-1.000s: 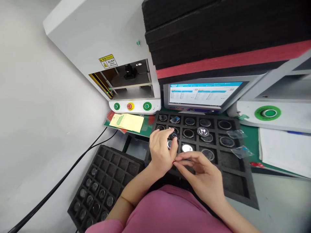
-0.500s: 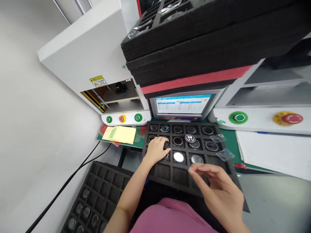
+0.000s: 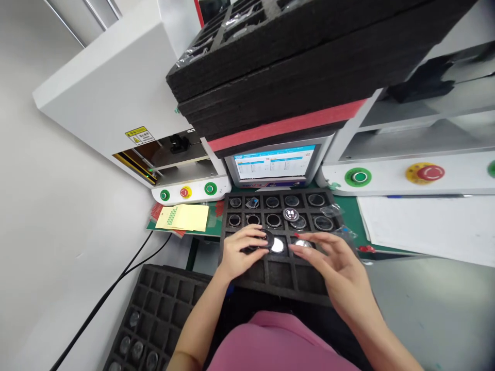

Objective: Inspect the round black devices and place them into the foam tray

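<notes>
A black foam tray (image 3: 279,277) with square cells lies in front of me, and round glass-faced discs sit in its far rows. My left hand (image 3: 240,251) rests on the tray's left side. Its fingertips pinch a dark round disc (image 3: 266,239) next to a bright shiny disc (image 3: 277,246). My right hand (image 3: 337,265) hovers over the tray's right side with fingers spread. Its fingertips are close to another shiny disc (image 3: 303,242) and hold nothing.
A second foam tray (image 3: 162,304) with discs sits at lower left beside black cables (image 3: 116,288). Behind are a white machine with buttons (image 3: 185,191), a monitor (image 3: 274,162) under stacked foam trays (image 3: 290,67), a yellow sticker sheet (image 3: 181,217), and white paper (image 3: 421,226) at right.
My view has tilted up. My left hand slid right along the tray onto a dark disc. My right hand moved forward from near my body to the tray's shiny discs.
</notes>
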The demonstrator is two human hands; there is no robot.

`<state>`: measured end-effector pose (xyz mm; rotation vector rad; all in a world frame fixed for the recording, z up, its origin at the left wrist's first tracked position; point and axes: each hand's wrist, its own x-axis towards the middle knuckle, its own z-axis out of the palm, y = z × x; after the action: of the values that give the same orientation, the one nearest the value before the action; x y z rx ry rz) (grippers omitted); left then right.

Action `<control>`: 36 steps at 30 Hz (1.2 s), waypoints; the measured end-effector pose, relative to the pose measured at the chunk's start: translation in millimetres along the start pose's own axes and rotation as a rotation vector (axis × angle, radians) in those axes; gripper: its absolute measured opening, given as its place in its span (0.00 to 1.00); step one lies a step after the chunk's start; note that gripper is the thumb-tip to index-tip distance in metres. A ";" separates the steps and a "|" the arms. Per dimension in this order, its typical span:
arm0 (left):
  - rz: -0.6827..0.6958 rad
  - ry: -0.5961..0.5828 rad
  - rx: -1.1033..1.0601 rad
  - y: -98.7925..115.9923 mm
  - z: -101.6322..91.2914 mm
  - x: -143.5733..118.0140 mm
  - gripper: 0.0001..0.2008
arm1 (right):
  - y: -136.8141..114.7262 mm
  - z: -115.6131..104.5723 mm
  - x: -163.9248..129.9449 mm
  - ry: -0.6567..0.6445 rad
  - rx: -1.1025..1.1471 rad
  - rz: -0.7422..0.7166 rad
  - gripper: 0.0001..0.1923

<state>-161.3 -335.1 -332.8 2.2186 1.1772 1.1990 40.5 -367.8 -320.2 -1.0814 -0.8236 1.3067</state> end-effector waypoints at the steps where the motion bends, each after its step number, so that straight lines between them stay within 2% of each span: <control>1: 0.074 0.029 -0.041 11.2 -3.8 -0.1 0.05 | -2.4 2.2 -0.4 -0.047 0.022 0.038 0.17; 4: 0.274 0.119 -0.152 39.4 -12.7 1.8 0.03 | -13.4 11.7 -5.7 -0.199 0.116 0.093 0.18; 8: 0.309 0.129 -0.230 55.4 -16.6 3.3 0.04 | -26.2 20.2 -12.9 -0.310 0.228 0.119 0.19; 10: 0.259 0.152 -0.301 56.5 -14.9 1.9 0.07 | -27.2 20.8 -14.4 -0.337 0.262 0.155 0.22; 12: 0.160 0.163 -0.365 56.2 -11.7 -0.5 0.15 | -25.3 20.1 -14.8 -0.362 0.275 0.204 0.24; 15: 0.029 0.110 -0.396 55.6 -7.8 -4.3 0.23 | -22.2 18.2 -14.7 -0.362 0.258 0.232 0.27; 17: -0.025 0.070 -0.424 54.8 -7.7 -6.3 0.26 | -23.1 16.1 -14.4 -0.340 0.217 0.172 0.28; 19: -0.139 0.025 -0.528 53.5 -9.3 -7.2 0.28 | -26.9 12.6 -13.6 -0.312 0.097 0.047 0.27; 21: -0.345 -0.069 -0.705 52.1 -11.5 -6.0 0.27 | -32.9 8.3 -11.8 -0.309 -0.133 -0.107 0.25; 22: -0.460 -0.153 -0.796 51.6 -12.4 -4.6 0.26 | -36.4 6.1 -10.5 -0.330 -0.261 -0.177 0.24; 24: -0.632 -0.394 -0.946 51.5 -13.2 -0.8 0.28 | -43.8 2.8 -7.6 -0.415 -0.464 -0.284 0.23; 26: -0.677 -0.632 -1.075 52.2 -12.8 2.2 0.29 | -51.3 1.6 -5.0 -0.523 -0.554 -0.313 0.24; 27: -0.674 -0.698 -1.130 52.7 -12.3 2.8 0.28 | -54.7 1.9 -4.0 -0.564 -0.562 -0.300 0.25; 28: -0.666 -0.716 -1.178 53.3 -11.7 2.5 0.28 | -57.6 2.7 -3.1 -0.588 -0.555 -0.274 0.25; 30: -0.649 -0.613 -1.213 54.6 -10.2 -0.2 0.29 | -60.4 5.4 -1.8 -0.561 -0.469 -0.205 0.24; 32: -0.569 -0.372 -1.100 56.5 -8.6 -4.0 0.28 | -58.0 9.0 -0.4 -0.438 -0.269 -0.127 0.23; 34: -0.378 -0.110 -0.855 59.0 -6.6 -5.9 0.29 | -50.2 13.0 0.5 -0.282 -0.035 -0.030 0.25; 36: -0.152 0.059 -0.576 61.4 -4.3 -3.9 0.31 | -39.4 17.4 -0.2 -0.161 0.139 0.093 0.26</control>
<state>-135.1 -374.8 -293.5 1.6482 0.8591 1.3397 37.3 -363.1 -277.5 -0.9224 -0.7958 1.5223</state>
